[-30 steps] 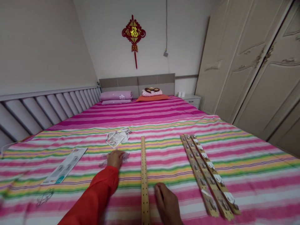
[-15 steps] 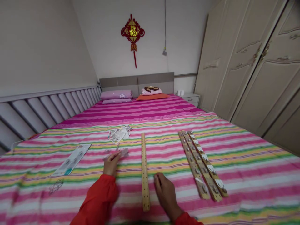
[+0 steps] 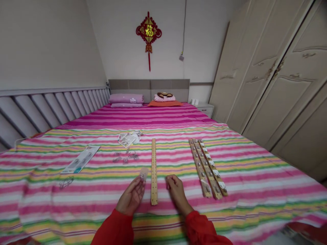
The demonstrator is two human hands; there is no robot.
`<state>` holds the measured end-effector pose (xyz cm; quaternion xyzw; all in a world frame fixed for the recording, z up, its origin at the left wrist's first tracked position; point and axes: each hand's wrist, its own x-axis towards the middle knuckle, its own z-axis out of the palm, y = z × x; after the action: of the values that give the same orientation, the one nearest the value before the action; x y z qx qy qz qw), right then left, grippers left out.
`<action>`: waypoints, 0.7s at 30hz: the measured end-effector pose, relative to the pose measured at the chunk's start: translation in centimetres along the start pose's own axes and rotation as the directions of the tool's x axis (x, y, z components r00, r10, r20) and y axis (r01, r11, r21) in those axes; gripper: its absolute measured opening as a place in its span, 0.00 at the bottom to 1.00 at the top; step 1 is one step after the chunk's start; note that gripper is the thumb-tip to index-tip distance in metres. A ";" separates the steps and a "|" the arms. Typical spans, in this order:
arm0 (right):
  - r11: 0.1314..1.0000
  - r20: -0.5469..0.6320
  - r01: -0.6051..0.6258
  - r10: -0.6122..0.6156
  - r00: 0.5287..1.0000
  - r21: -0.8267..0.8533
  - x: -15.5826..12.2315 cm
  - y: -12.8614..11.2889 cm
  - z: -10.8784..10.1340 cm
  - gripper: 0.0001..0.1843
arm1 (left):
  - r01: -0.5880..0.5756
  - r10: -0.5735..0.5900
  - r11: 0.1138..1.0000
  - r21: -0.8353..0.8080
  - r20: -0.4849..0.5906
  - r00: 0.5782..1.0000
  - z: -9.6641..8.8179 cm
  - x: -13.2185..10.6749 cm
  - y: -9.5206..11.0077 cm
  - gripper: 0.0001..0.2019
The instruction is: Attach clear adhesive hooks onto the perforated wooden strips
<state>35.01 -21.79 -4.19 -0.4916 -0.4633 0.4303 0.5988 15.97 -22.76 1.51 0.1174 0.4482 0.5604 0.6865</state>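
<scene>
A long wooden strip with a row of holes (image 3: 153, 170) lies lengthwise on the striped bedspread (image 3: 255, 177). My left hand (image 3: 133, 197) hovers just left of its near end, fingers pinched on a small clear adhesive hook (image 3: 143, 174). To the right of the strip's near end rests my right hand (image 3: 176, 192), fingers curled on the bedspread, nothing visible in it. Loose clear hooks (image 3: 125, 157) lie farther up the bed, left of the strip.
Three wooden strips fitted with hooks (image 3: 207, 167) lie side by side at the right. Torn clear wrappers (image 3: 129, 139) and a hook package card (image 3: 81, 159) lie at the left. A padded wall panel (image 3: 38, 112) borders the bed; wardrobe doors (image 3: 278, 78) stand right.
My left hand has come back from the loose hooks toward me, now holding one clear hook beside the strip's near end. The view has pulled back and the right hand has barely shifted.
</scene>
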 end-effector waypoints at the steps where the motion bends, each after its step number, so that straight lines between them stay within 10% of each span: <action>1: 0.993 0.020 -0.067 0.066 0.998 0.096 -0.3 -0.2 0.0 0.19 | -0.025 0.024 0.999 0.040 0.015 1.000 -0.1 -0.2 -0.3 0.08; 7: 0.865 0.249 -0.359 0.283 0.926 0.350 -2.8 -2.3 0.4 0.23 | -0.253 0.222 0.937 0.241 0.149 0.964 -0.1 -1.2 -1.7 0.09; 14: 0.782 0.464 -0.482 0.283 0.839 0.394 -4.1 -4.8 0.6 0.17 | -0.541 0.275 0.689 0.483 0.516 0.811 0.2 -2.8 -1.6 0.10; 21: 0.736 0.559 -0.571 0.318 0.766 0.364 -4.7 -4.6 0.5 0.15 | -0.640 0.311 0.567 0.520 0.584 0.750 -0.8 -2.5 -1.2 0.10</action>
<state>33.82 -26.90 -0.23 -0.2953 -0.3230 0.7757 0.4548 16.29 -25.60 1.45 0.6049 0.4104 0.4771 0.4879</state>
